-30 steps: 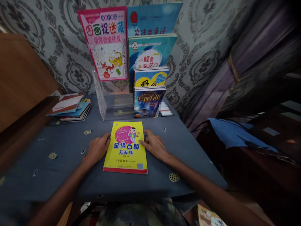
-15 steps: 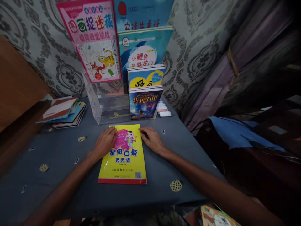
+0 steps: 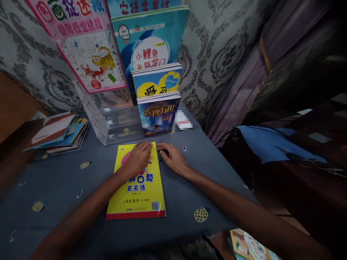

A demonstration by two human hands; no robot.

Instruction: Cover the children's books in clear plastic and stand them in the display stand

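Yellow workbook lies closed, unlifted, on the table before the clear rack, left hand spread flat on its cover, right hand open beside its top corner.

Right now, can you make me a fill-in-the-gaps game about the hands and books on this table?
1. The left hand lies flat on the ___ book.
2. The right hand rests on the tablecloth at that book's ___ side.
3. The pile of books lies on the ___ side of the table.
4. The tiger is drawn on the ___ cover.

Missing words: yellow, right, left, pink.
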